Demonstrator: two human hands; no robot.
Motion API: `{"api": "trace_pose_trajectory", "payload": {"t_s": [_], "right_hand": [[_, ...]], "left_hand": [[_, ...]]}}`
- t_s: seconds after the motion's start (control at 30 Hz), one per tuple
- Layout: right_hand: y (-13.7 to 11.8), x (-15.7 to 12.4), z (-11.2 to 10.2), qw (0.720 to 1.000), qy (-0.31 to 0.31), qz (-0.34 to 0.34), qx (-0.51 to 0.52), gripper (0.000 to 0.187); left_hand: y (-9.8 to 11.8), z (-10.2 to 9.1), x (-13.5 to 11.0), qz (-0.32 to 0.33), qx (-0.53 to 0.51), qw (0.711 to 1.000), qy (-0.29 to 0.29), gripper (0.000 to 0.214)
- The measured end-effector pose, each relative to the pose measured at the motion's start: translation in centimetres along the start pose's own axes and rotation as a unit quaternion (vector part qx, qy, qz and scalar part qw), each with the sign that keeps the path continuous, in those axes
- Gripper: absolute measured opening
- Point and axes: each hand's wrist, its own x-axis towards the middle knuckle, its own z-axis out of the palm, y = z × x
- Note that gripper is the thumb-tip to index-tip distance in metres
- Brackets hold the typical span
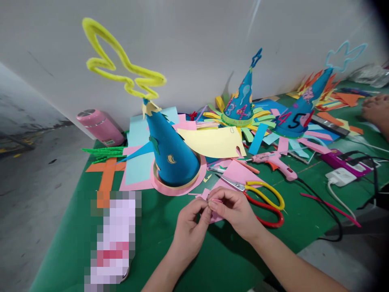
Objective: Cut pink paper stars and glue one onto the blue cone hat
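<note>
My left hand (192, 225) and my right hand (236, 213) meet over the near part of the table, thumbs and fingertips pinched together. Between them is a small piece of pink paper (216, 200), mostly covered by the fingers. Just right of my right hand lies a pair of scissors (240, 185) with one yellow and one red handle. Pink paper (244, 172) lies under the blades. Beyond my left hand stands a blue cone party hat (173, 156) with a pink brim and a yellow pipe-cleaner shape on its tip.
Two decorated blue cone hats (243, 97) (306, 103) stand farther back. A pink glue gun (282, 164) and purple power strip (340, 160) lie right. Left are a pink bottle (101, 125), green pipe cleaners (105, 154) and a pixelated object (117, 231). Another person's hand (377, 113) rests far right.
</note>
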Motion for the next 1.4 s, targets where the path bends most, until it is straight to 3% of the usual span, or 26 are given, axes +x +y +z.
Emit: {"api": "trace_pose_trajectory", "payload": {"t_s": [0.37,0.63,0.8,1.03,1.23,1.4], "right_hand": [[0.5,-0.3,0.4,0.999,0.025,-0.004,-0.036,0.014],[0.8,-0.2,-0.6,0.994,0.073,0.046,-0.065,0.035],[0.2,-0.6,0.0,0.996,0.044,0.046,-0.063,0.021],[-0.2,-0.4,0.4,0.997,0.029,0.045,-0.052,0.016],[0.0,-0.6,0.0,0.991,0.028,0.02,-0.131,0.015],[0.1,-0.7,0.1,0.992,0.027,0.025,-0.118,0.016]], "left_hand": [[-0.3,0.0,0.0,0.002,0.026,1.0,-0.001,0.022],[-0.5,0.2,0.1,-0.079,-0.063,0.995,0.002,0.026],[-0.7,0.2,0.2,-0.095,-0.101,0.99,0.021,0.025],[-1.1,0.1,0.2,-0.106,-0.188,0.976,0.008,0.028],[-0.6,-0.1,0.2,-0.087,-0.131,0.987,0.025,0.021],[-0.4,0.1,0.1,-0.073,-0.085,0.993,0.046,0.024]]}}
